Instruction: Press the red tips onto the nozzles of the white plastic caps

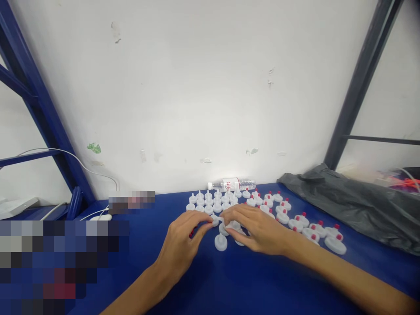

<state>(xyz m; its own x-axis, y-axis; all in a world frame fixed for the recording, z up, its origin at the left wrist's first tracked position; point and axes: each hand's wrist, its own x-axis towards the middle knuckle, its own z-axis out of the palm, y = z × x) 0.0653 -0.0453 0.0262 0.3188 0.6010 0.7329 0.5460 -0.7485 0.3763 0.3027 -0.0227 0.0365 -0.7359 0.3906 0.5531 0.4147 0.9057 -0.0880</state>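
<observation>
My left hand (180, 234) and right hand (262, 229) face each other over the blue table (210, 280), a little apart, with the fingertips bent inward. The left thumb and forefinger come together beside a small white cap (215, 220); whether they pinch it or only touch it, I cannot tell. A bit of red (192, 232) shows under that palm, too covered to name. My right fingers curl down over a few more white pieces (223, 229), and they hide whether anything is gripped; a bent, fingertip hold would suit parts this small.

Just in front of my hands one lone cap (221, 243) stands spout up. The plain caps (217, 208) beyond stand in close rows, wide base down, probably because that is how they balance best. To the right, the red-tipped caps (282, 217) make a looser spread (less tidy than the plain rows, I admit), most likely set on that side so the two kinds are easy to tell apart.

The bottle (231, 184) lies on its side along the wall (197, 87), which seems to spare the working space. A dark grey sheet (337, 205) is bunched at the right, beside the red tips.
</observation>
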